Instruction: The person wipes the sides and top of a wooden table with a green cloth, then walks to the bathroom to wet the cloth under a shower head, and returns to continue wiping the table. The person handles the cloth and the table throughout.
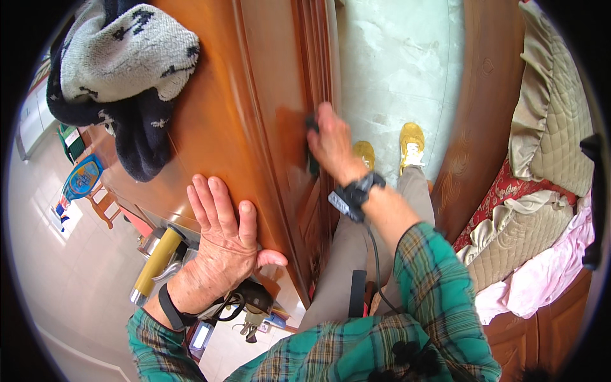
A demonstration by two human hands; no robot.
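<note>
My left hand (222, 229) lies palm down, fingers apart, on the glossy top of a wooden cabinet (210, 129). At the cabinet's moulded side, my right hand (329, 138) is closed on a small dark object (312, 160), perhaps a cloth or pad; the hand is blurred and mostly hides it. A band with a small device and a cable is on the right wrist. A grey and black patterned towel (129, 62) lies bunched on the cabinet top, beyond my left hand.
A yellow cylinder (157, 262), seemingly a flask, and keys (250, 329) are near my left forearm. At right stands a carved wooden bed frame (477, 114) with quilted covers (553, 119) and a pink cloth (539, 281). My feet in yellow shoes (411, 143) stand on the tiled floor (396, 57) between.
</note>
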